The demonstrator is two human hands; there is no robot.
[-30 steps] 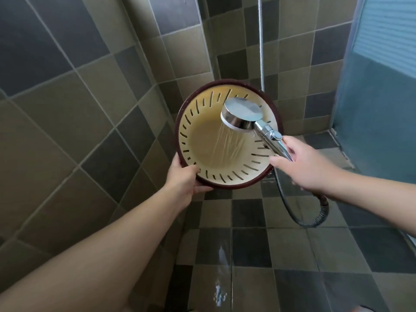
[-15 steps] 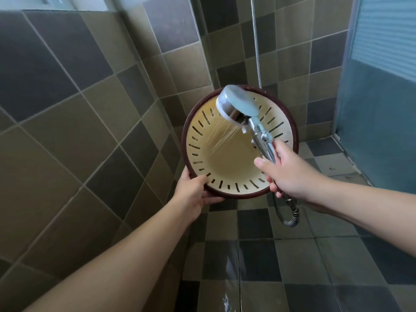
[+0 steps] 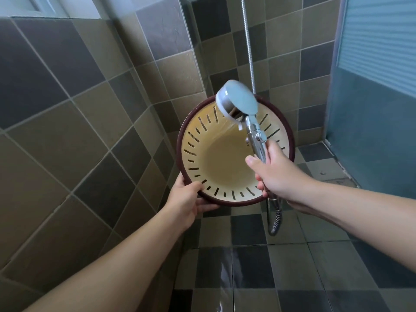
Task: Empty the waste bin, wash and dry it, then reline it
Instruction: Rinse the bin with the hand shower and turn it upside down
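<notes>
Presently: rinsing the waste bin, held mouth-toward-me in the tiled shower corner.

From left, I see my left hand [image 3: 186,199] curled round the lower-left of the dark rim, thumb inside, tipping the waste bin [image 3: 227,163] on its side off the floor [image 3: 247,262], I judge so that water drains out rather than pools. My right hand [image 3: 278,174] wraps the handle of the shower head [image 3: 237,100], held at the upper rim and angled inward, so the spray [image 3: 227,128] sweeps the slotted yellow wall. The hose [image 3: 275,219] loops below.
</notes>
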